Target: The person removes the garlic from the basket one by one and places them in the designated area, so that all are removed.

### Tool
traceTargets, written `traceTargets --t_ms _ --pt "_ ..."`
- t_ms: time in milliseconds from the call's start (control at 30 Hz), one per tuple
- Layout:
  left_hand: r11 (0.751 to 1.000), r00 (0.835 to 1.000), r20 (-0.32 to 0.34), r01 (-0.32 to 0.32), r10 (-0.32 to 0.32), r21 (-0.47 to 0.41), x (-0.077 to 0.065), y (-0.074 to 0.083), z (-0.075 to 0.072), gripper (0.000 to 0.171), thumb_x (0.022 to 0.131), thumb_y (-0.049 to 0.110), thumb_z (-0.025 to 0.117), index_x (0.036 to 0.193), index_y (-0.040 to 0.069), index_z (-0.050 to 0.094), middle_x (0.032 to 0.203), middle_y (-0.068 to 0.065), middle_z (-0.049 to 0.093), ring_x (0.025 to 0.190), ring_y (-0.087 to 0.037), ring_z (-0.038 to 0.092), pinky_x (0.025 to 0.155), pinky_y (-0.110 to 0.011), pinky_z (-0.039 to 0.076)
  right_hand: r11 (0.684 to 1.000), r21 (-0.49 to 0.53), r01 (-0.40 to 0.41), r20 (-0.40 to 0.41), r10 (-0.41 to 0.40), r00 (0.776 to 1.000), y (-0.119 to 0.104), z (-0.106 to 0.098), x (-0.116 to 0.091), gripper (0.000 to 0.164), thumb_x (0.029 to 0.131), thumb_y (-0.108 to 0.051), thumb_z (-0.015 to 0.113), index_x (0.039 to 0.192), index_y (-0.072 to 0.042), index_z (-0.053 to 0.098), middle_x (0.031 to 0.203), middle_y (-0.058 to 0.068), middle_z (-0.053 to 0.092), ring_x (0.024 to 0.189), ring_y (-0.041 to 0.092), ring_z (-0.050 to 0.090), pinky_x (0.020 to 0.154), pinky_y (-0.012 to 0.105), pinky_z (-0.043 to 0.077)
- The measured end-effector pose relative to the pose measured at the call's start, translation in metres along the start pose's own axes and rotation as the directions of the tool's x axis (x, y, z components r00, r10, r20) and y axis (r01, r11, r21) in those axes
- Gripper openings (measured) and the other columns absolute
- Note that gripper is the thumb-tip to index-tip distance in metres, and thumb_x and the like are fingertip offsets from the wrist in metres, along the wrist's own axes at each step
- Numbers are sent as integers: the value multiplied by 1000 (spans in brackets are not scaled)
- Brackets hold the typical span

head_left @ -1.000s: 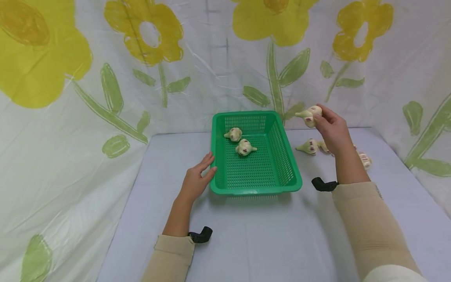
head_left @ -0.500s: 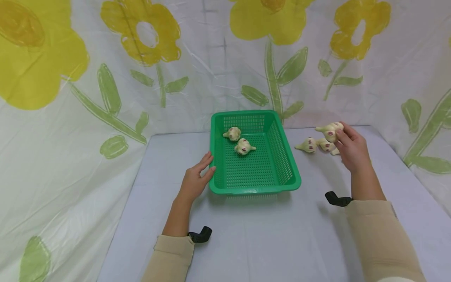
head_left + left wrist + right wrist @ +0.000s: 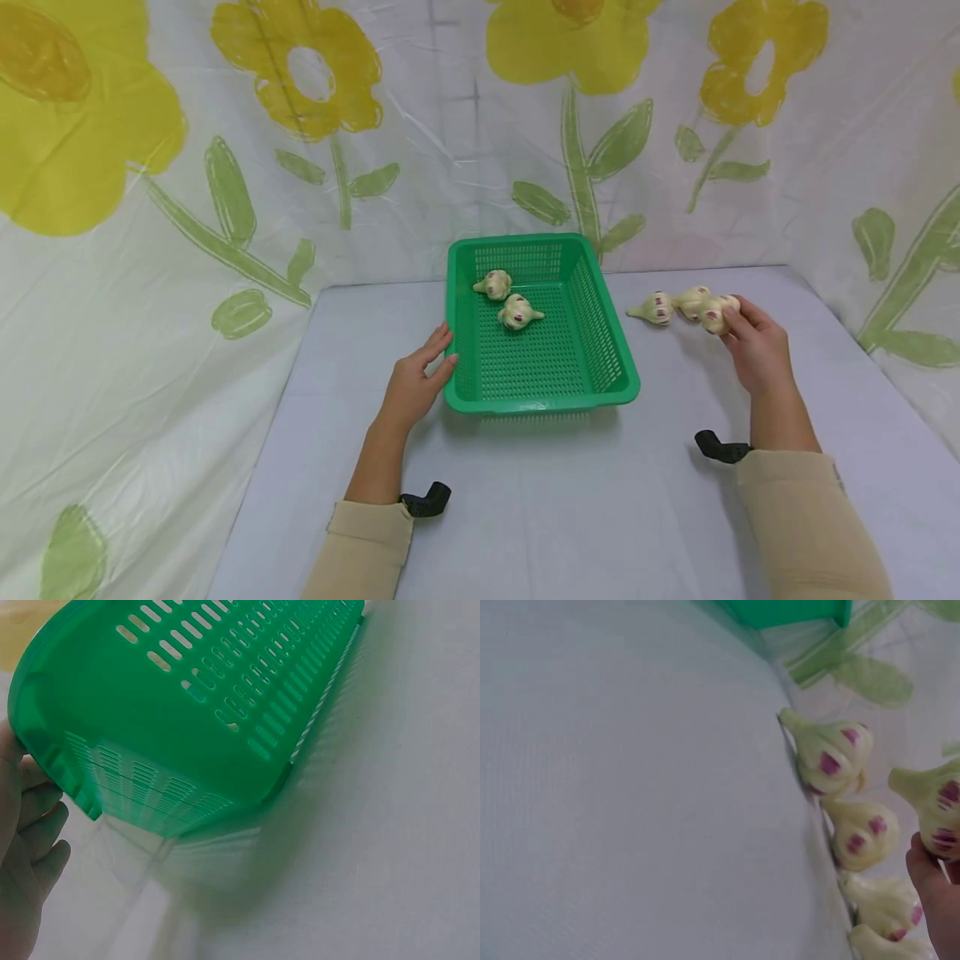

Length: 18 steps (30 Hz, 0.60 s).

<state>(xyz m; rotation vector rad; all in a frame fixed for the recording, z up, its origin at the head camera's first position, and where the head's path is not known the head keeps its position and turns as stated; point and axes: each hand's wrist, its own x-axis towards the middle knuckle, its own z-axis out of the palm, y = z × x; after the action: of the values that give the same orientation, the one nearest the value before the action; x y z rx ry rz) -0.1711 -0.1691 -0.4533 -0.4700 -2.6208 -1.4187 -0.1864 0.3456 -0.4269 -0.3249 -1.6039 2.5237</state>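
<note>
My right hand pinches a garlic bulb, cream with purple patches, at the back right of the table. In the right wrist view the held garlic bulb is partly cut off, and its stem points left. Beside it in the head view lie another garlic bulb and, further left, one more garlic bulb. The left hand rests against the left rim of a green plastic basket, fingers extended. Two garlic bulbs lie inside the basket. In the left wrist view, the fingers are beside its rim.
A white cloth covers the table. Behind it hangs a white sheet printed with yellow flowers. The right wrist view shows several loose bulbs in a row, including a lower garlic bulb.
My right hand has moved from above the table, right of the basket, rightward and down to the loose bulbs, keeping the garlic bulb. The left hand and basket stay in place.
</note>
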Motion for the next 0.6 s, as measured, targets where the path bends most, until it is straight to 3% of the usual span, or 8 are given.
traceTargets --t_ms 167,267,400,600 --pt "1000 1000 1 4 -4 -6 0 1 0 54 100 45 54 146 17 49 154 14 38 144 -8 34 116 -41 35 998 -53 -37 -7 36 999 9 -9 1 80 95 -14 63 157 -2 13 158 1 30 104 -2 58 80 10 52" --pt "1000 1000 3 7 -7 -10 0 1 0 54 100 45 54 146 18 49 154 15 37 144 -7 34 116 -41 35 990 -117 -75 -32 71 997 15 -13 4 81 95 -17 63 157 -5 13 164 -1 17 107 -5 54 79 7 51" --pt "1000 1000 4 5 -5 -11 0 0 0 53 100 45 54 146 19 49 155 14 37 144 -8 34 116 -41 35 967 -236 -94 -91 74 993 22 -17 7 78 94 -19 66 156 -5 22 152 -1 35 104 -4 53 77 5 50" --pt "1000 1000 3 11 -11 -16 0 1 0 53 100 44 55 146 19 49 154 14 38 144 -7 33 116 -40 34 929 -362 -77 -115 38 993 28 -18 9 74 94 -20 67 154 -2 27 138 4 42 90 -9 52 74 4 48"
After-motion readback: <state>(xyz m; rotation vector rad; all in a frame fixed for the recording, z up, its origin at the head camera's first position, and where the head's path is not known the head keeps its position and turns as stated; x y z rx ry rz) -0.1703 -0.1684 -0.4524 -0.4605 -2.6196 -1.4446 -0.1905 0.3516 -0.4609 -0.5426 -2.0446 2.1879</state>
